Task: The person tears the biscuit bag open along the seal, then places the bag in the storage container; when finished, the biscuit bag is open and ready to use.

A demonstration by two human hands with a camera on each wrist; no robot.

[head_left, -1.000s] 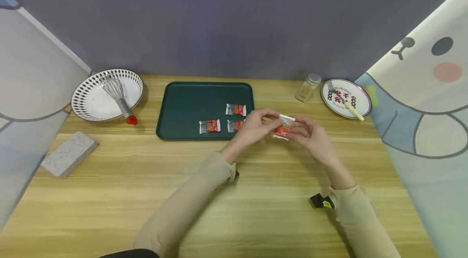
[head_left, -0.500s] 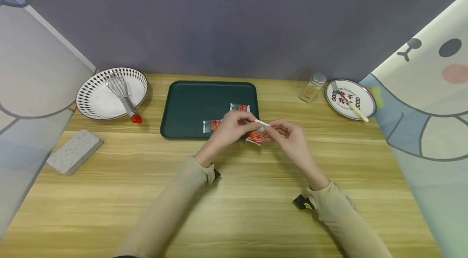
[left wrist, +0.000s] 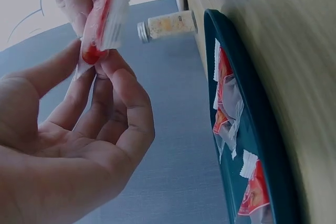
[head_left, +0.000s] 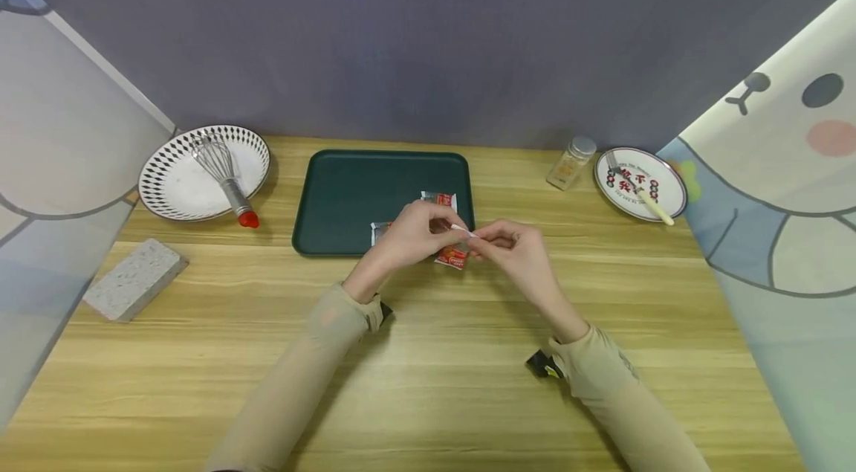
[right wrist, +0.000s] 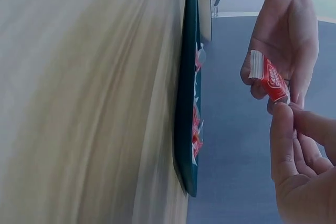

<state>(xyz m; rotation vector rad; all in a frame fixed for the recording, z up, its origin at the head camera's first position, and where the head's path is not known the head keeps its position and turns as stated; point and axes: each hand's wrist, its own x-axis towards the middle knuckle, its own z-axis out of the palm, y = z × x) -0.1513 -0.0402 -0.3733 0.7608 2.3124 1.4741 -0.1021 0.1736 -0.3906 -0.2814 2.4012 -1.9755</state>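
Between both hands is a small red-and-clear snack packet [head_left: 452, 257] with white crimped ends. My left hand [head_left: 417, 233] pinches its upper edge with thumb and index finger, and my right hand [head_left: 518, 256] pinches the same edge from the other side. The packet hangs in the air by the front right corner of a dark green tray [head_left: 374, 169]. On that tray lie similar packets, one at the right [head_left: 439, 198] and one partly behind my left hand [head_left: 379, 231]. In the right wrist view, the held packet [right wrist: 273, 80] shows its red print.
At the left, a patterned bowl [head_left: 163, 186] holds a whisk [head_left: 230, 189] with a red handle end. A grey block [head_left: 137, 279] lies in front of it. Back right stand a seasoning jar [head_left: 571, 163] and a plate [head_left: 631, 204] with a fork [head_left: 645, 197].
Both hands have moved left with the packet, from right of the tray to its front right corner. Their fingertips have come closer together at the packet's upper edge.
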